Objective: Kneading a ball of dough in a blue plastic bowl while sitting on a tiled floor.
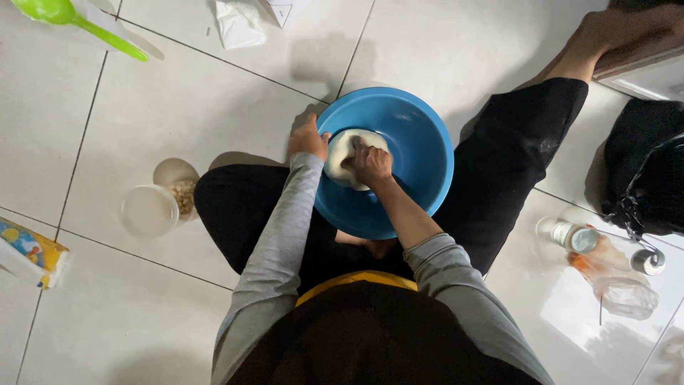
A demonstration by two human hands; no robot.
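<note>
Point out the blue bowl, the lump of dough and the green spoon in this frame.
blue bowl (426, 153): head view, on the bare inner wall at the right.
lump of dough (340, 153): head view, on its pale left part beside the knuckles.
green spoon (44, 10): head view, on the scoop end.

One blue plastic bowl. One lump of white dough. Two hands: left hand, right hand. One clear lidded container. One green spoon. Two clear bottles. One black bag. One colourful packet.
</note>
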